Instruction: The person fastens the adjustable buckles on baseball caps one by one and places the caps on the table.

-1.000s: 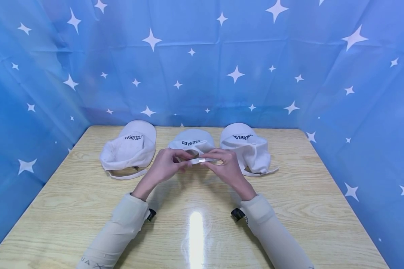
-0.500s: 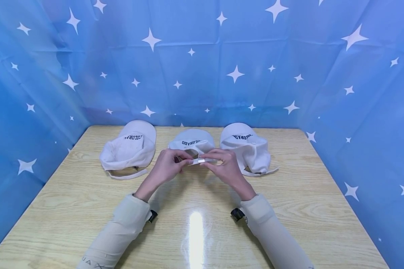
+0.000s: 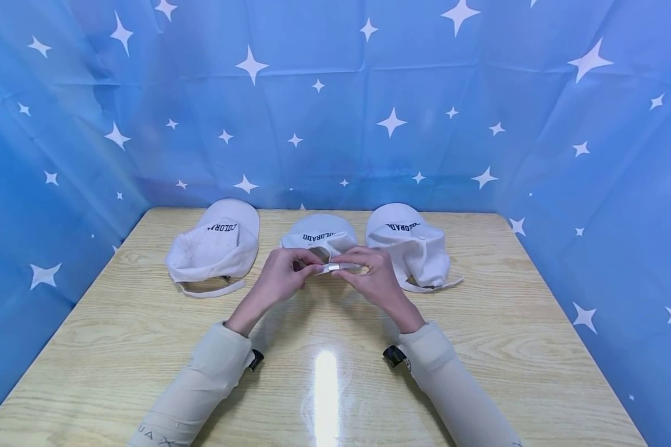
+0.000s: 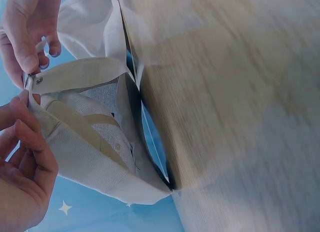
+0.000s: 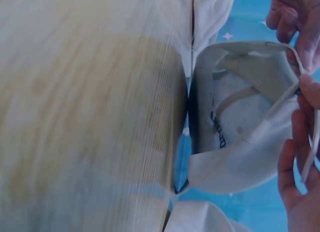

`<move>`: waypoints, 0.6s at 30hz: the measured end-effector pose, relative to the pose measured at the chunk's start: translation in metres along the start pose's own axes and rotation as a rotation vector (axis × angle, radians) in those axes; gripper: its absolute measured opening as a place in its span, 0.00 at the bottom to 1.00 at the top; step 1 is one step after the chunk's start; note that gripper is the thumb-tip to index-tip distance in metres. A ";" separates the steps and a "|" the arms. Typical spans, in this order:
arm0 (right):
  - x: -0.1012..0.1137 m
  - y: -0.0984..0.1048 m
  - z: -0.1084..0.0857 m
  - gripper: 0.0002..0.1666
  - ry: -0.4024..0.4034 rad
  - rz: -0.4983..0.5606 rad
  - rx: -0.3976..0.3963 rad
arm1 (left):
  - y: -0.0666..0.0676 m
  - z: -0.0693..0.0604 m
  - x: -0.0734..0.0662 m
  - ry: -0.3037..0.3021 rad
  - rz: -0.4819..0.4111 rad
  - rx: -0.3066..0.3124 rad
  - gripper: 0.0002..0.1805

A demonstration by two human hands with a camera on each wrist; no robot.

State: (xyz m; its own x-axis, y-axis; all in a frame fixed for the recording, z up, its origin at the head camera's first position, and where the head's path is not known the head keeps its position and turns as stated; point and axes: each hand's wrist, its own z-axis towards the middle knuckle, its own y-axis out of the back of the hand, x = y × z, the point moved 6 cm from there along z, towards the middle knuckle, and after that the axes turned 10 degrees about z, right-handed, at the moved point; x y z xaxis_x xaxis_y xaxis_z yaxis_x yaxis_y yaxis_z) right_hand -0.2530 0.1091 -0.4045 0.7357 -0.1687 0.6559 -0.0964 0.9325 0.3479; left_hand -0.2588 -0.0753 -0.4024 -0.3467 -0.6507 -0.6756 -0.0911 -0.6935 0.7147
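Observation:
A white cap (image 3: 319, 230) with dark COLORADO lettering stands at the middle of the table's far side, its opening facing me in both wrist views. My left hand (image 3: 279, 275) pinches the left part of its back strap (image 3: 325, 269) between thumb and fingers. My right hand (image 3: 376, 278) pinches the same strap just right of a shiny metal buckle (image 3: 334, 267). In the right wrist view, a loose strap end (image 5: 311, 152) hangs past the right fingers. The two hands nearly meet at the buckle, and they hide part of the cap's back edge.
Two similar white caps flank the middle one: a left cap (image 3: 215, 248) and a right cap (image 3: 410, 248), each with its strap trailing toward me. They lie on a wood-grain table (image 3: 481, 347). A blue star-patterned curtain (image 3: 335, 124) encloses the back and sides.
My left hand has shifted slightly right along the strap, closer to the buckle. My right hand keeps its hold with hardly any motion, and the caps stay in place.

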 end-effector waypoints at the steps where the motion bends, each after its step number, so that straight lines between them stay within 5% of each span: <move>1: 0.000 0.000 0.000 0.14 0.001 0.002 -0.001 | 0.000 0.000 0.000 0.001 0.004 -0.002 0.04; 18: 0.003 -0.004 0.001 0.14 0.033 0.015 -0.021 | 0.000 -0.002 -0.006 -0.001 0.015 -0.040 0.04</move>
State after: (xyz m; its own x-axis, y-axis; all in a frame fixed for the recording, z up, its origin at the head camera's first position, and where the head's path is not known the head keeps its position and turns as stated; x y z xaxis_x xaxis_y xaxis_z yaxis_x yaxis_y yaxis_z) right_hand -0.2517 0.1049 -0.4031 0.7561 -0.1444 0.6383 -0.0936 0.9415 0.3239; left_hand -0.2550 -0.0718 -0.3988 -0.3491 -0.6605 -0.6647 -0.0483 -0.6957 0.7167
